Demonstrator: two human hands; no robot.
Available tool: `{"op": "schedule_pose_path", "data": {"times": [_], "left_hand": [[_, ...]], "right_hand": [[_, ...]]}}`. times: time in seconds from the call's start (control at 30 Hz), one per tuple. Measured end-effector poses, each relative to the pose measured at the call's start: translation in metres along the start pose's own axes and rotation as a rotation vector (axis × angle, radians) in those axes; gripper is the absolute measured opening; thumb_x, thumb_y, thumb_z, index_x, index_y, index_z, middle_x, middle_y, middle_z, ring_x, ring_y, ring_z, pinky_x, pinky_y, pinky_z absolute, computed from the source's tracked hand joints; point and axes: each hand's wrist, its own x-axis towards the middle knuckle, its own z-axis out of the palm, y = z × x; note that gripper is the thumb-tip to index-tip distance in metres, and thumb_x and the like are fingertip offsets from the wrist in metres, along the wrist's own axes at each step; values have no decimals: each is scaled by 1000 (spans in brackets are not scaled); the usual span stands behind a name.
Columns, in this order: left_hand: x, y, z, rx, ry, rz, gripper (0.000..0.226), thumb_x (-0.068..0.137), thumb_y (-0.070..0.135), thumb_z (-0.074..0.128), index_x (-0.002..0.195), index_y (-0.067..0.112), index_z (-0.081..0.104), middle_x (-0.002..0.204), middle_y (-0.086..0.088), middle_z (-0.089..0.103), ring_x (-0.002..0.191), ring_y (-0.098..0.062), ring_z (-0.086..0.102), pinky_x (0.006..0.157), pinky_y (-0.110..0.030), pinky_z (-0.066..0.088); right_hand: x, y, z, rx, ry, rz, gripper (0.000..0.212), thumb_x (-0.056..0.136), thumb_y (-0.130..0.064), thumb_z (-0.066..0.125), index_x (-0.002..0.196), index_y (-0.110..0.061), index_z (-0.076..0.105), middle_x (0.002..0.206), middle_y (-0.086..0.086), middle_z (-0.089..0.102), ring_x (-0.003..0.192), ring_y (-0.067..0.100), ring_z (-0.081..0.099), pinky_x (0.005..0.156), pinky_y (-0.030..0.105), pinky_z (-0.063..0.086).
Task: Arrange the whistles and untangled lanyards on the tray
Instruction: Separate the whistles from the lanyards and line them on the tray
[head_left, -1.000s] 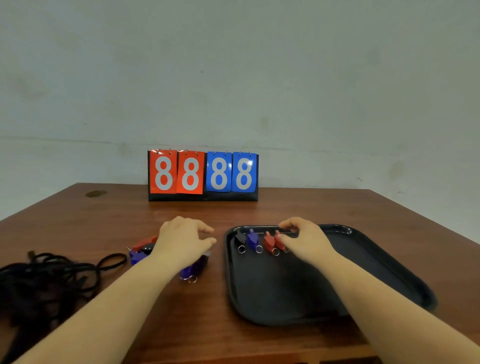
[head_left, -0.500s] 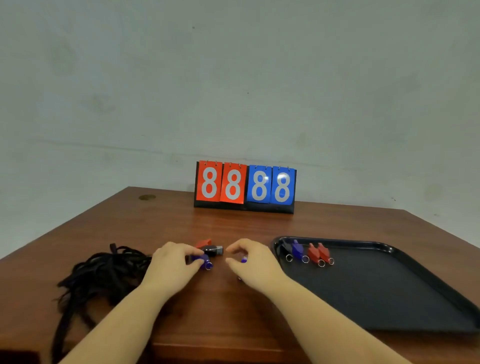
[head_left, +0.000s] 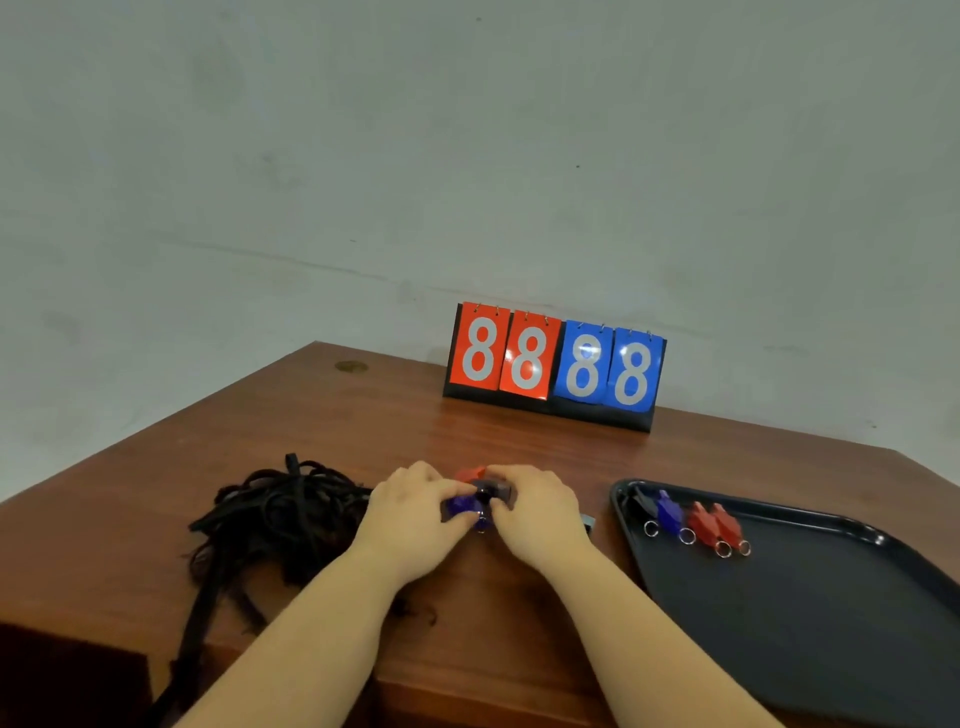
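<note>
Left hand (head_left: 415, 512) and right hand (head_left: 535, 512), fingers curled, each grip closing on loose whistles (head_left: 475, 501) left of the tray (head_left: 831, 623). Tangled lanyards (head_left: 280, 519) farther left on the desk (head_left: 363, 426). Four whistles (head_left: 693, 522) in a row inside the tray.

The wooden table (head_left: 467, 426) is showing a smooth sheen. The black plastic tray (head_left: 810, 613) is looking glossy. The tangled lanyards (head_left: 280, 514) are looking like matt cloth.
</note>
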Motion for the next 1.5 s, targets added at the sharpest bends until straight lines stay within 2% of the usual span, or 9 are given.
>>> {"op": "schedule_pose_path", "data": {"times": [0.2,0.37,0.5,0.8,0.97,1.1,1.23,1.37,1.5], "left_hand": [[1,3,-2,28,-40,12,37,91,52,45,126,42,52,121,6,50,114,-16,42,100,-32,32],[0,1,-4,16,-2,-57,30,91,50,47,117,41,58,124,6,54,118,-18,45,101,-33,31],[0,0,-5,-10,23,-98,28,90,45,52,116,39,59,127,6,56,120,-19,46,103,-34,34],[-3,-1,-4,-41,32,-124,42,86,40,59,127,32,55,129,9,58,122,-14,47,106,-32,35],[-4,0,-5,-83,34,-151,43,84,39,62,126,30,56,127,10,60,120,-12,50,107,-34,36],[-4,2,-7,-92,26,-166,43,84,38,62,126,29,57,127,9,60,120,-11,51,107,-36,37],[-6,3,-9,-101,19,-175,42,83,40,62,124,30,59,126,10,61,118,-10,53,106,-35,38],[-5,5,-10,-130,7,-196,42,83,40,61,124,31,59,128,10,60,121,-11,50,108,-37,36],[-6,5,-11,-120,-25,-219,42,84,38,60,126,31,57,131,10,57,125,-13,47,109,-36,35]], "right_hand": [[-4,10,-2,-88,18,-73,39,94,-27,46,132,-32,52,130,-8,58,124,16,45,108,32,27],[-9,10,-6,-66,39,-34,29,89,-31,53,117,-31,63,118,-6,65,117,18,51,104,32,33],[-9,13,-11,-87,41,20,27,93,-23,46,110,-35,65,120,-6,60,116,18,47,100,32,33],[-15,5,-11,59,25,-19,30,92,-19,46,114,-27,66,120,-5,61,117,16,51,107,33,34],[-18,2,-12,121,-17,-58,31,92,-28,51,121,-27,60,126,-7,60,122,11,49,115,33,22],[-16,6,-9,79,34,-30,32,85,-44,59,114,-30,62,118,-8,62,112,13,52,104,35,36],[-17,8,-7,99,-7,-29,34,83,-43,62,115,-30,61,120,-9,62,114,13,50,105,36,35],[-16,10,-10,167,10,5,40,82,-41,64,120,-31,58,123,-10,60,119,13,47,109,36,32],[-15,13,-12,95,-26,50,46,82,-42,61,126,-31,56,127,-10,58,126,15,42,114,36,22]]}}
